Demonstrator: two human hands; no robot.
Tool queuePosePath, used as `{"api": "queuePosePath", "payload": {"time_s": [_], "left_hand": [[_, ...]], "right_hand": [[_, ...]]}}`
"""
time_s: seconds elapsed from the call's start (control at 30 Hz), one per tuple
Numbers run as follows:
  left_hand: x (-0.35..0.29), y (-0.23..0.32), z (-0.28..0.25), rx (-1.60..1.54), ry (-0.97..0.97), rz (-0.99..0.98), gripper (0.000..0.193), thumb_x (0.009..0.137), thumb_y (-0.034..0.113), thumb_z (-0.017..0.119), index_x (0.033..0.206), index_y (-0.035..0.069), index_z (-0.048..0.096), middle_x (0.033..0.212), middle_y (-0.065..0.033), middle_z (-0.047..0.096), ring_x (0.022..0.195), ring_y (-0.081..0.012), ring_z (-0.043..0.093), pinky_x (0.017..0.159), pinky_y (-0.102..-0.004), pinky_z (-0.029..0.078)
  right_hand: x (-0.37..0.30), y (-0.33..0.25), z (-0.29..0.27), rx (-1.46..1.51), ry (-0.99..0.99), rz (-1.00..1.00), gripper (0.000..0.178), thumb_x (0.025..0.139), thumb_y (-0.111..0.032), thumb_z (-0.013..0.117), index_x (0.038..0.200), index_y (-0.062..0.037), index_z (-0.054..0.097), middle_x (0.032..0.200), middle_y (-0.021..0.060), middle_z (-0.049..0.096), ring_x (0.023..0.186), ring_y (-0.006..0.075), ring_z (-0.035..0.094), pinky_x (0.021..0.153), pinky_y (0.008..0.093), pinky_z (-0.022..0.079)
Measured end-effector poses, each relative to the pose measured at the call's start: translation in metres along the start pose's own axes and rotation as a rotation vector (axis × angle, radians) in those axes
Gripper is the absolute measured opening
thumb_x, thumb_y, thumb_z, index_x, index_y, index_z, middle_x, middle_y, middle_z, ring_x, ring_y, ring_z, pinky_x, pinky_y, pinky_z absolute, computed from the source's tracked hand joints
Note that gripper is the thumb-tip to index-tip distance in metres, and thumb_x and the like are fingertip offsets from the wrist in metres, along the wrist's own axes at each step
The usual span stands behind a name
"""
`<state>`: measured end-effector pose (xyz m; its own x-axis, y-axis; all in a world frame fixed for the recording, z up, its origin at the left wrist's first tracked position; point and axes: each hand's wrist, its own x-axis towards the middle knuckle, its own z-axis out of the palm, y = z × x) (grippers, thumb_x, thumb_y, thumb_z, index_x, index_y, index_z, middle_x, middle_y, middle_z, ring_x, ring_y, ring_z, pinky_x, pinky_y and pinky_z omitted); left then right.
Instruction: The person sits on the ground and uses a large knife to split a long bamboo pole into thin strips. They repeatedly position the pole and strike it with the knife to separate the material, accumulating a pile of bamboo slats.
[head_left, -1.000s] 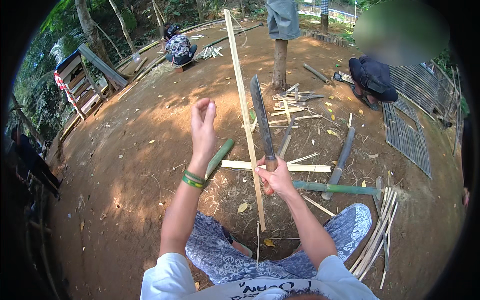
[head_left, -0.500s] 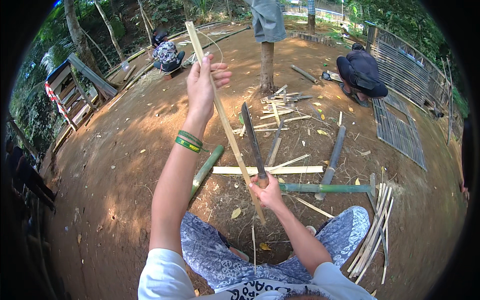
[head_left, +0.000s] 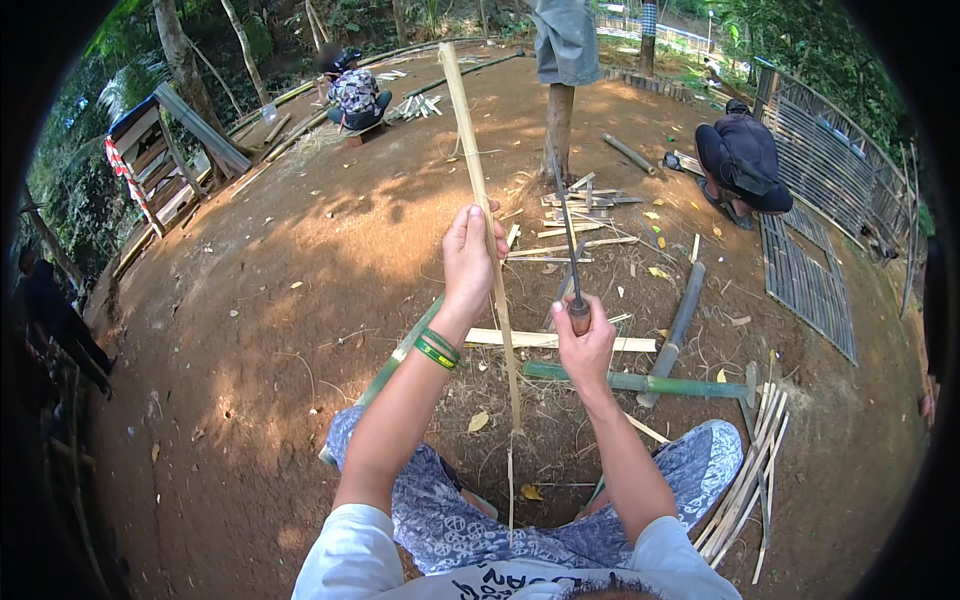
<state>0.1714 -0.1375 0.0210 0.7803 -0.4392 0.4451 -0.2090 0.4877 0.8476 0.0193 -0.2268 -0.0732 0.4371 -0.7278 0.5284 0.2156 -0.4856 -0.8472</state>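
Note:
My left hand (head_left: 470, 262) is closed around a long, pale bamboo strip (head_left: 464, 125), held almost upright. The strip's lower end reaches down near the ground between my legs. In my right hand (head_left: 587, 352) is a machete (head_left: 567, 215), gripped by its brown wooden handle with the dark blade pointing up and away. Blade and strip are apart. Beneath the right hand, a green bamboo pole (head_left: 670, 384) lies across the ground. Just beyond it rests a pale split bamboo piece (head_left: 620, 344). Partly behind my left forearm is another green bamboo pole (head_left: 400, 350).
Thin bamboo strips (head_left: 750, 475) lie beside my right knee. A grey-green bamboo pole (head_left: 682, 318) slants away at right. Bamboo offcuts (head_left: 588, 215) are heaped by a tree trunk (head_left: 558, 135). One person (head_left: 742, 160) crouches at far right near a slatted panel (head_left: 808, 275); another (head_left: 356, 95) sits at far left.
My left hand has come down and right, and the strip stands more upright. My right hand has moved right with the machete, its fingers now off the strip.

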Motion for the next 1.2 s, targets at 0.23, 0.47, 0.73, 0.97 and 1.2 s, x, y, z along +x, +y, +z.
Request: {"api": "queuePosePath", "payload": {"time_s": [0.23, 0.47, 0.73, 0.97, 1.2], "left_hand": [[-0.030, -0.009, 0.022, -0.011, -0.060, 0.003, 0.027, 0.108, 0.025, 0.044, 0.109, 0.003, 0.060, 0.079, 0.0003, 0.056, 0.068, -0.0074, 0.053, 0.062, -0.0245, 0.046], [-0.063, -0.020, 0.037, 0.044, -0.063, -0.022, 0.024, 0.107, 0.023, 0.046, 0.101, 0.003, 0.058, 0.083, -0.0012, 0.058, 0.060, -0.0055, 0.051, 0.051, -0.0216, 0.040], [-0.100, -0.028, 0.051, -0.119, -0.062, -0.065, 0.023, 0.109, 0.022, 0.042, 0.111, 0.004, 0.057, 0.076, 0.0035, 0.048, 0.053, -0.0015, 0.035, 0.045, -0.0188, 0.028], [-0.124, -0.039, 0.045, -0.099, -0.033, -0.045, 0.021, 0.109, 0.020, 0.043, 0.107, 0.004, 0.056, 0.072, 0.0051, 0.044, 0.053, -0.0007, 0.033, 0.045, -0.0188, 0.026], [-0.149, -0.063, 0.046, 0.072, -0.090, -0.059, 0.019, 0.108, 0.018, 0.044, 0.108, 0.004, 0.056, 0.070, 0.0062, 0.042, 0.055, -0.0009, 0.035, 0.047, -0.0190, 0.027]], "right_hand": [[0.078, -0.062, -0.040, -0.422, -0.111, -0.558, 0.018, 0.078, -0.011, 0.076, 0.086, -0.0059, 0.061, 0.068, 0.0098, 0.061, 0.061, 0.0302, 0.063, 0.055, 0.0408, 0.046], [0.119, -0.079, -0.057, -0.907, -0.237, -1.044, 0.029, 0.066, -0.011, 0.073, 0.088, -0.0099, 0.055, 0.071, 0.0065, 0.057, 0.068, 0.0266, 0.065, 0.061, 0.0405, 0.052], [0.165, -0.099, -0.069, -1.006, -0.111, -1.094, 0.023, 0.071, -0.010, 0.069, 0.086, -0.0097, 0.052, 0.071, 0.0073, 0.057, 0.066, 0.0266, 0.065, 0.056, 0.0403, 0.051], [0.187, -0.116, -0.075, -1.007, -0.257, -1.229, 0.023, 0.078, -0.017, 0.070, 0.086, -0.0081, 0.051, 0.068, 0.0087, 0.061, 0.066, 0.0307, 0.068, 0.056, 0.0432, 0.051], [0.255, -0.114, -0.114, -1.054, -0.007, -0.428, 0.037, 0.088, -0.039, 0.069, 0.082, -0.0032, 0.065, 0.068, 0.0165, 0.066, 0.068, 0.0345, 0.067, 0.065, 0.0465, 0.051]]}}
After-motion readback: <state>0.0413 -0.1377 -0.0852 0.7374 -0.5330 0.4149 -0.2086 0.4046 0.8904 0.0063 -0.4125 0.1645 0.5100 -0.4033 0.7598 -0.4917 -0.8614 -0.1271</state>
